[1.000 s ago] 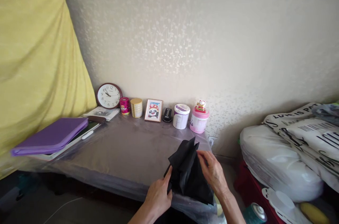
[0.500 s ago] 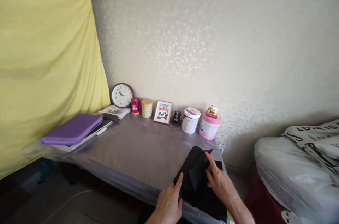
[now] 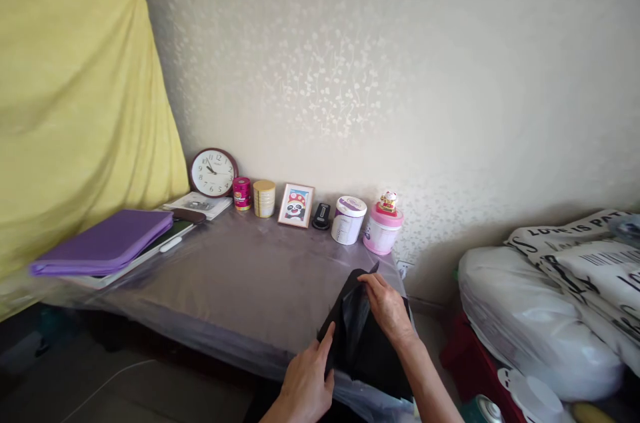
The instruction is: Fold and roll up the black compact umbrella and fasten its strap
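Note:
A black folder-like item (image 3: 373, 350) lies at the table's right front corner, partly opened, with dark sheets or flaps standing up inside. My left hand (image 3: 309, 373) grips its left edge, thumb on top and the other fingers underneath. My right hand (image 3: 387, 306) pinches the upper edge of a dark flap near the top of the item. Whether that flap is a loose sheet or part of the cover, I cannot tell.
Along the wall stand a clock (image 3: 214, 172), a pink can (image 3: 242, 194), a yellow-lidded can (image 3: 264, 199), a framed panda picture (image 3: 296, 206), a black device (image 3: 321, 216) and two tubs (image 3: 349, 220). A purple folder (image 3: 103, 243) lies left on the table (image 3: 230, 283).
My right hand has closed its fingers on the flap's edge and the flap opens wider. The view has shifted right, bringing more of the red box and bags into sight.

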{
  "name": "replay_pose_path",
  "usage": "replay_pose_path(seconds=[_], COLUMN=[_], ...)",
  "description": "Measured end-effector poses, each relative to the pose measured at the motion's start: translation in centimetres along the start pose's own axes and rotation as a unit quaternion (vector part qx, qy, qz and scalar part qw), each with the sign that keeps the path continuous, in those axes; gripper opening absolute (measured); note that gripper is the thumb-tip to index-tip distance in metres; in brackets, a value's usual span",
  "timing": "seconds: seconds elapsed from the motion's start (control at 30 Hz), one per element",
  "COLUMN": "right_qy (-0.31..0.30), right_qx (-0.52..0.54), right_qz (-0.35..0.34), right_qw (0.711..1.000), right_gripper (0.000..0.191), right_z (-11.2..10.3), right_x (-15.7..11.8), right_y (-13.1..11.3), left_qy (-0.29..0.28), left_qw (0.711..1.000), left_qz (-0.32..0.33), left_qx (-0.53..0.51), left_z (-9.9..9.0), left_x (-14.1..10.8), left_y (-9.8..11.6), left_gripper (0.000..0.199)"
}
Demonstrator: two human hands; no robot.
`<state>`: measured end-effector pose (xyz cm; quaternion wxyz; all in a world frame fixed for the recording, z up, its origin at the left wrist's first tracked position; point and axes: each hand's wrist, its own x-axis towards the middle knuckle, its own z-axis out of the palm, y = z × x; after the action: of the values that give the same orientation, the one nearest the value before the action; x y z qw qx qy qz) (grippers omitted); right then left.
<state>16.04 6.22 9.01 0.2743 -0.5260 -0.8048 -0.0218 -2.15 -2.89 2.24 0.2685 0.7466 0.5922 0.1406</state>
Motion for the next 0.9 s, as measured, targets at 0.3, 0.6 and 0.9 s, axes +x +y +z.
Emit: replay_pose_path(seconds=[0.3, 0.6, 0.9], right_qy=[-0.039, -0.066, -0.066], right_qx=[-0.092, -0.143, -0.125], right_qz=[-0.005, -0.011, -0.005], right_qw=[0.995, 0.987, 0.99], right_gripper=[0.024, 0.022, 0.022], right_z=[5.9, 7.9, 8.4], right_x=[1.6, 1.5, 1.2], right_y=[-2.3, -2.0, -1.6], left_qy=[-0.054, -0.054, 0.008], left_qw=[0.995, 0.995, 0.991], left_qz=[-0.015, -0.042, 0.108], left_qx=[0.086, 0.071, 0.083], left_z=[0.8, 0.9, -0.9], left_x=[-0.2, -0.2, 1.2], left_y=[1.0, 0.3, 0.9], left_gripper=[0.073, 0.069, 0.072])
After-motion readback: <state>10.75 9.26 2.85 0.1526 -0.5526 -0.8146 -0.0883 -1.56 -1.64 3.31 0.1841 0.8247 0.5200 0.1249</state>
